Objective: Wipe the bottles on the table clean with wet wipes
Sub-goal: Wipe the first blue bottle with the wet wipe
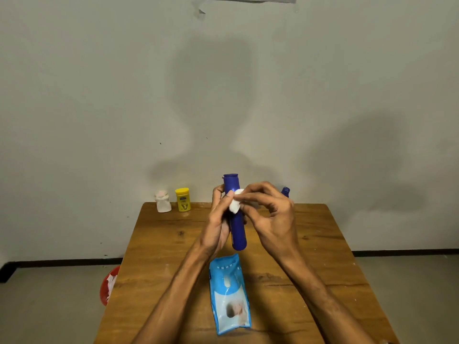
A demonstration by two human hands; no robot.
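Surface: wooden table (310, 256), grain and some pale specks showing, pushed up to a plain wall. Seen from beside the person working at it.
Landmark: wipes pack (229, 294), pale blue soft pack lying flat on the near middle of the table, long axis running away from the person.
Floor: grey floor (49, 306); a red bin (109, 284) with white scraps in it stands down to the left of the wipes pack, partly hidden by the table edge.
Blue bottle (237, 232): just beyond the wipes pack, held nearly upright between both hands. Lower end sits close above the pack's far edge; whether it touches the wood I cannot tell.
Left hand (218, 219): beyond the wipes pack, a little left; fingers curled round the blue bottle, gripping it.
Right hand (270, 214): beyond the wipes pack, to the right; thumb and fingertips pinch a wet wipe (234, 207), the other fingers arched.
Wet wipe: small white wad pressed to the upper part of the blue bottle.
Second blue bottle (285, 191): far beyond the wipes pack, right; only its top shows behind the right hand.
Yellow bottle (183, 199): far left of the wipes pack, upright at the table's back edge.
White bottle (162, 202): just left of the yellow bottle, upright.
Wall (99, 95): pale, with soft shadows.
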